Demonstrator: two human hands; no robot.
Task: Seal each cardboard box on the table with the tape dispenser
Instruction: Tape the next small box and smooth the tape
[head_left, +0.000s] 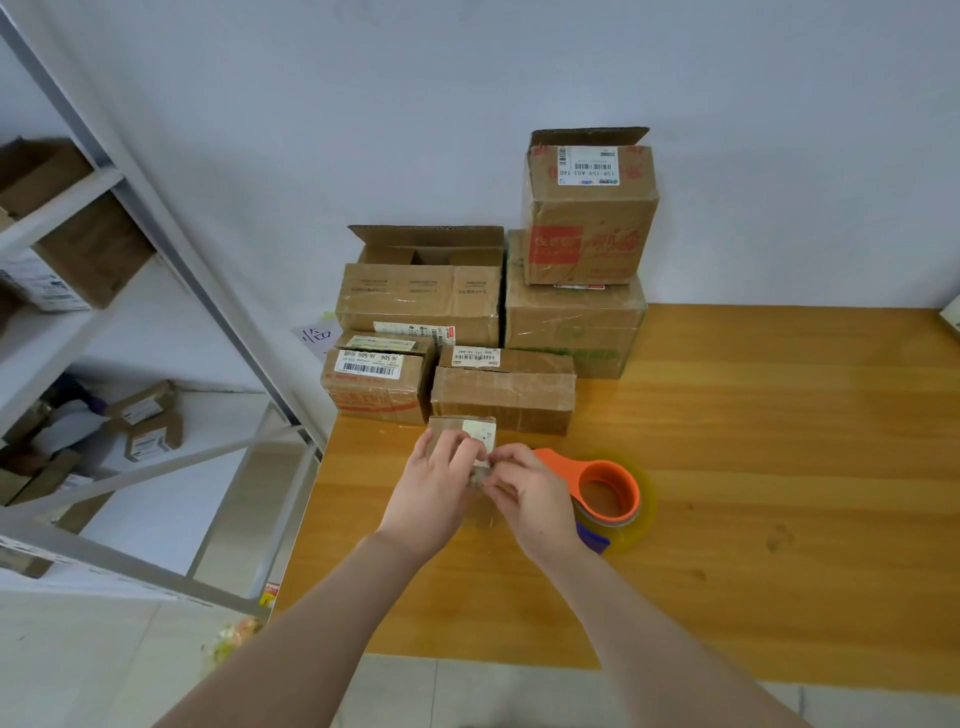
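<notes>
A small cardboard box (462, 429) with a white label sits near the table's left edge. My left hand (434, 486) grips its left side, fingers curled over the top. My right hand (524, 491) pinches at the box's near right corner, where a bit of clear tape shows. Just right of my right hand lies the orange tape dispenser (605, 488) with its roll of clear tape, flat on the table and untouched. Behind the small box stand several larger cardboard boxes, among them an open-flapped one (421, 296) and a tall stack (587, 218).
The wooden table (753, 467) stretches right and toward me. A grey metal shelf rack (156, 218) with more boxes stands to the left, close to the table's edge. The wall lies right behind the stacked boxes.
</notes>
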